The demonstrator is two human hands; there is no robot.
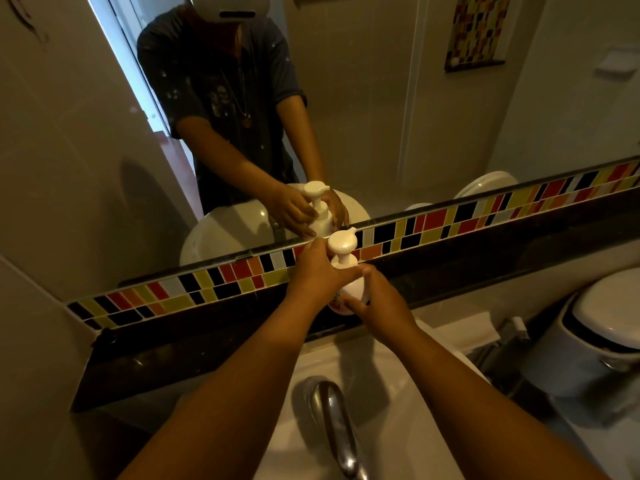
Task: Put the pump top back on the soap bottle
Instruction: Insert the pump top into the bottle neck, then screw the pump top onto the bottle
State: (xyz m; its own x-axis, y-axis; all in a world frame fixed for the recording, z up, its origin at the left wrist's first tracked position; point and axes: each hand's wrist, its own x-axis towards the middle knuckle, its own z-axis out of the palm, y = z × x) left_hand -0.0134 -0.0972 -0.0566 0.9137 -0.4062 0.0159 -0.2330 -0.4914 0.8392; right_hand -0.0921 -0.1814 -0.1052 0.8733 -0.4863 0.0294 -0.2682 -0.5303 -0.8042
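Observation:
A white soap bottle (352, 289) stands upright on the dark ledge (221, 344) below the mirror. Its white pump top (343, 244) sits on the bottle's neck, nozzle pointing toward the mirror. My left hand (317, 270) wraps the collar of the pump top from the left. My right hand (379, 303) grips the bottle's body from the right and front, hiding most of it. The mirror repeats both hands and the bottle.
A white sink (374, 386) with a chrome tap (334, 420) lies below my arms. A band of coloured tiles (485, 216) runs along the mirror's base. A toilet with its lid (609, 313) stands at the right.

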